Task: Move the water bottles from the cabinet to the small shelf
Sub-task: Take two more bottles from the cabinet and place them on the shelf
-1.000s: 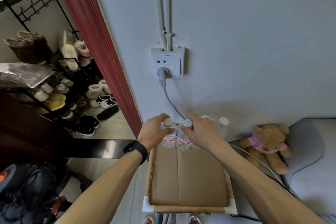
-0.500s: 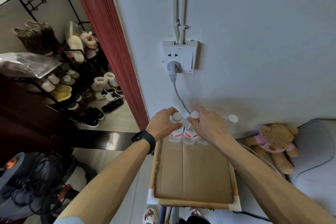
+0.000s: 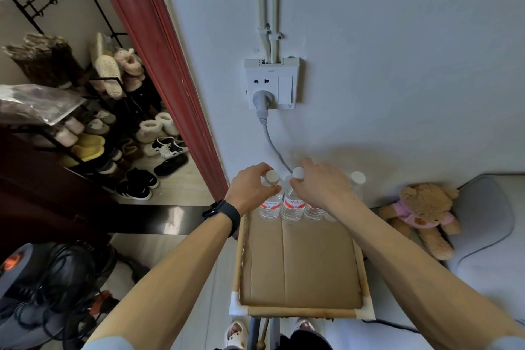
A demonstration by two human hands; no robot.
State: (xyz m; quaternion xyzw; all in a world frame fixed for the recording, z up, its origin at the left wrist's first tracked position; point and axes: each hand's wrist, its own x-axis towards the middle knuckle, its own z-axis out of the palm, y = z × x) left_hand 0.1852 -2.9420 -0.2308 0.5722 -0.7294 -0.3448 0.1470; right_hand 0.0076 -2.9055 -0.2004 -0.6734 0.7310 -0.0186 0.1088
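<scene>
Several clear water bottles with white caps and red labels stand in a row at the far edge of the small shelf (image 3: 301,312), against the wall. The shelf top is brown cardboard. My left hand (image 3: 250,187) wraps around the neck of the leftmost bottle (image 3: 271,206). The fingertips of my right hand (image 3: 321,187) pinch the cap of the second bottle (image 3: 292,207). Beneath my right hand a third bottle (image 3: 312,210) is partly hidden. A fourth bottle (image 3: 358,178) stands free at the right end.
A wall socket (image 3: 271,84) with a grey plug and cable (image 3: 272,145) sits just above the bottles. A teddy bear (image 3: 423,213) leans on a grey cushion (image 3: 483,236) at right. Left are a red door frame (image 3: 159,65), a shoe rack (image 3: 99,122) and a black appliance (image 3: 42,293).
Both hands stay on the same two bottle tops, and the bottles remain standing on the shelf. My view has pulled back slightly, so more of the shelf front shows.
</scene>
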